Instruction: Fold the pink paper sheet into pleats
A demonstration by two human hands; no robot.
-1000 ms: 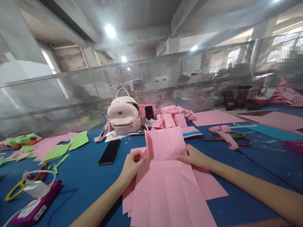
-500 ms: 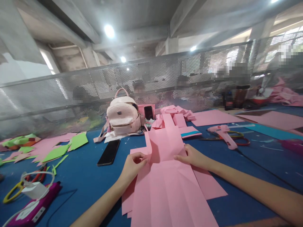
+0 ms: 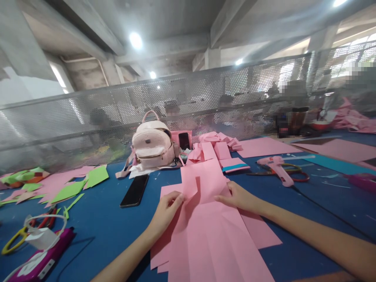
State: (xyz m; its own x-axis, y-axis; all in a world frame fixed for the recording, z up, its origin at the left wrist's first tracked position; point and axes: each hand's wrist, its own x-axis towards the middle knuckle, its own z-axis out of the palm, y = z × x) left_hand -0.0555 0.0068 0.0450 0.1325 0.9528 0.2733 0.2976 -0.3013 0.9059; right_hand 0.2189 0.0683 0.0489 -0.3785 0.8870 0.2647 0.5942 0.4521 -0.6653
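Observation:
A long sheet of pink paper (image 3: pixel 211 235) with crease lines lies in front of me, on top of other pink sheets. My left hand (image 3: pixel 168 205) pinches its left edge between thumb and fingers, and a flap there curls up and inward. On the right edge rests my right hand (image 3: pixel 239 199), its thumb lying on top of the paper and its fingers partly hidden at the edge. More pink sheets (image 3: pixel 263 235) stick out beneath on both sides. Beyond the far end is a folded pink piece with a blue strip (image 3: pixel 235 167).
A black phone (image 3: pixel 134 190), a pale backpack (image 3: pixel 152 145) and a pile of folded pink paper (image 3: pixel 219 139) lie ahead. Right: a pink glue gun (image 3: pixel 276 166) over scissors (image 3: pixel 302 176). Left: green paper (image 3: pixel 69 190) and a purple power strip (image 3: pixel 48 262). A mesh partition (image 3: pixel 190 94) stands behind.
My left hand has turned the left-edge flap further over to the right, across the sheet. My right hand stays nearly in place on the right edge.

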